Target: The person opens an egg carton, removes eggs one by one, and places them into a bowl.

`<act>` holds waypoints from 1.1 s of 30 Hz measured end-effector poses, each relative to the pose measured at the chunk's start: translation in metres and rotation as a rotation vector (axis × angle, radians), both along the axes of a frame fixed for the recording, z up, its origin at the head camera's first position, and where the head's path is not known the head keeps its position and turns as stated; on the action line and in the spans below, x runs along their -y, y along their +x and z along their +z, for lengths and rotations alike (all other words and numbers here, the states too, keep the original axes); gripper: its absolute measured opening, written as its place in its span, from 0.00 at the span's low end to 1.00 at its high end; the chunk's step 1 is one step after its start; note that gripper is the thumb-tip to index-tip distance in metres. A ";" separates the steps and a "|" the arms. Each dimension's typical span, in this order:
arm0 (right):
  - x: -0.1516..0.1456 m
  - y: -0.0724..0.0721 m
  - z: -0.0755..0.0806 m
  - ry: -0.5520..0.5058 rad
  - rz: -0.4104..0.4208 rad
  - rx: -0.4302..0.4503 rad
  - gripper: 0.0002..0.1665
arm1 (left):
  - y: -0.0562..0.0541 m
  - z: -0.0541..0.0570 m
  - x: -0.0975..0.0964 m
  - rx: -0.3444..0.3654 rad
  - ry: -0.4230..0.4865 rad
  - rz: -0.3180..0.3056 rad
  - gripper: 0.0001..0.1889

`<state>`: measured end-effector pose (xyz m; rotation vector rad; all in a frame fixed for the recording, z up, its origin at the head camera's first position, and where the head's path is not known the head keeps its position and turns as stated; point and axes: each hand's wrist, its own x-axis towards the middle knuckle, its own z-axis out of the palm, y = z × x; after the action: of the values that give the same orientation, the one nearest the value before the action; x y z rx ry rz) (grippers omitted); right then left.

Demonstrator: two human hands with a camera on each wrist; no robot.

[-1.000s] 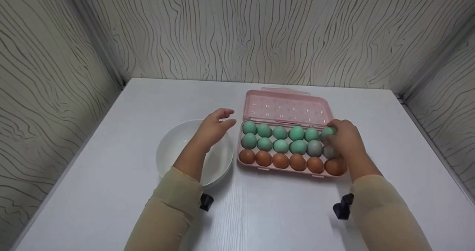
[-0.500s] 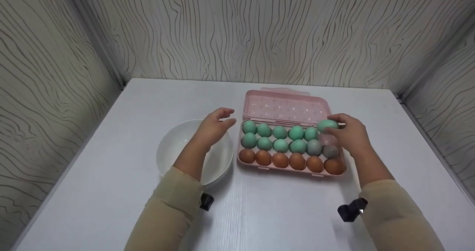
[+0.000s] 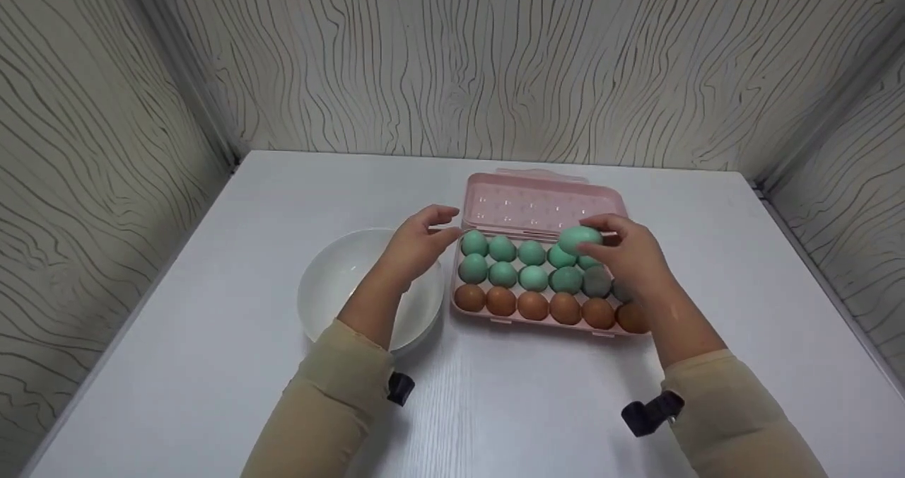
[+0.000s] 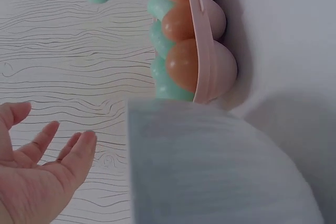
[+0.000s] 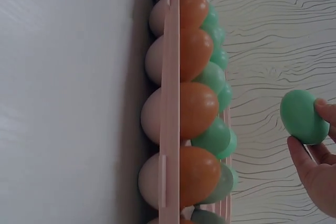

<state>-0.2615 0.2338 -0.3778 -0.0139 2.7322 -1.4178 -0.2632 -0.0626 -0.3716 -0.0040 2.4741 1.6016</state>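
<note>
Green egg (image 3: 579, 240) pinched in right hand (image 3: 633, 255), between thumb and fingertips; far contact unclear. Left hand (image 3: 412, 249) loosely spread.

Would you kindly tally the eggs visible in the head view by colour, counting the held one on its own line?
Brown eggs in the pink carton: 6
Green or grey-green eggs visible in the pink carton: 11
Green egg held in the right hand: 1
Total eggs visible: 18

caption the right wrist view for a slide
Green egg in right hand's grip, near a pink carton of brown and green eggs.
</note>
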 end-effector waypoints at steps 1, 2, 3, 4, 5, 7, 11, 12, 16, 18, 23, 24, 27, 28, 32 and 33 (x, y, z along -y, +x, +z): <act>0.004 0.000 0.000 -0.014 0.002 0.006 0.28 | 0.000 0.000 -0.001 -0.002 0.004 -0.002 0.19; 0.007 0.001 0.001 -0.027 0.005 0.010 0.28 | 0.001 -0.001 -0.002 -0.004 0.007 -0.005 0.19; 0.011 0.001 0.001 -0.038 0.007 0.014 0.29 | 0.001 -0.001 -0.003 -0.007 0.011 -0.010 0.19; 0.014 0.001 0.001 -0.047 0.011 0.016 0.28 | 0.001 -0.001 -0.004 -0.010 0.015 -0.016 0.19; 0.017 0.001 0.000 -0.051 0.017 0.014 0.28 | 0.002 -0.001 -0.005 -0.012 0.019 -0.022 0.19; 0.024 0.002 0.000 -0.047 0.032 0.004 0.27 | 0.002 -0.002 -0.007 -0.016 0.031 -0.037 0.18; 0.037 0.004 0.000 -0.067 0.060 -0.004 0.25 | 0.004 -0.003 -0.014 -0.021 0.053 -0.076 0.19; 0.041 0.005 0.001 -0.075 0.066 -0.004 0.25 | 0.005 -0.003 -0.015 -0.024 0.057 -0.084 0.19; 0.055 0.009 0.004 -0.110 0.101 -0.012 0.25 | 0.007 -0.004 -0.022 -0.030 0.075 -0.107 0.18; 0.061 0.010 0.005 -0.131 0.126 -0.024 0.25 | 0.008 -0.005 -0.025 -0.033 0.085 -0.120 0.18; 0.072 0.013 0.006 -0.158 0.186 -0.063 0.24 | 0.009 -0.009 -0.029 -0.043 0.124 -0.165 0.20; 0.074 0.014 0.006 -0.162 0.196 -0.068 0.24 | 0.009 -0.009 -0.030 -0.044 0.132 -0.169 0.20; 0.079 0.019 0.013 -0.158 0.216 -0.079 0.23 | 0.009 -0.012 -0.032 -0.033 0.139 -0.172 0.21; 0.080 0.019 0.013 -0.164 0.218 -0.078 0.23 | 0.009 -0.012 -0.032 -0.031 0.139 -0.170 0.21; 0.082 0.017 0.008 -0.168 0.213 -0.083 0.23 | 0.009 -0.014 -0.033 -0.034 0.143 -0.171 0.21; 0.081 0.015 0.004 -0.174 0.212 -0.083 0.24 | 0.010 -0.014 -0.033 -0.037 0.146 -0.173 0.21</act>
<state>-0.2465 0.1533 -0.3736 -0.3666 2.5664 -1.6176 -0.2533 -0.0301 -0.3853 0.2551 2.3057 1.7156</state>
